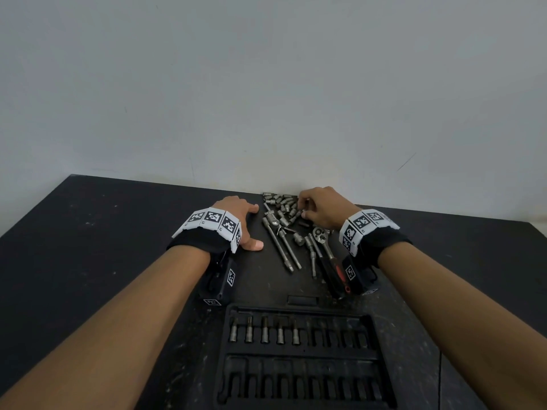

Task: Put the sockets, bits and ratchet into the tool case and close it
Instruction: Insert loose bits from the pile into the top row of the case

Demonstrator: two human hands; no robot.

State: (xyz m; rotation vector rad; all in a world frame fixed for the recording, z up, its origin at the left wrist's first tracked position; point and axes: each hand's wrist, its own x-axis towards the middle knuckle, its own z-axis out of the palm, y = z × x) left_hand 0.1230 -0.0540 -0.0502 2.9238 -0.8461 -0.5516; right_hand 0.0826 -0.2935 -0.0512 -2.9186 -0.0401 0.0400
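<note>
Reaching to twelve o'clock, our right hand (321, 209) curls its fingers into the heap of loose sockets (283, 208) by the wall, its grip pinching what looks like one small piece; we cannot tell which. Our left hand (240, 224) lies flat on the table (88, 247) at about ten o'clock of the heap, fingers straight and holding nothing, likely to steady us as we lean.

The ratchet (327, 255), with its red and black handle, lies just at five o'clock of the heap, beside two extension bars (282, 247). The tool case (305, 355) sits open at six o'clock, nearest us, so each piece travels a short way. Five bits (264, 332) stand in its upper row; the lower row of slots looks unfilled, so most of the sorting remains.

No brand shows on the case. The wristbands (213, 221) carry only black and white square markers, with tiny characters too small to read.
</note>
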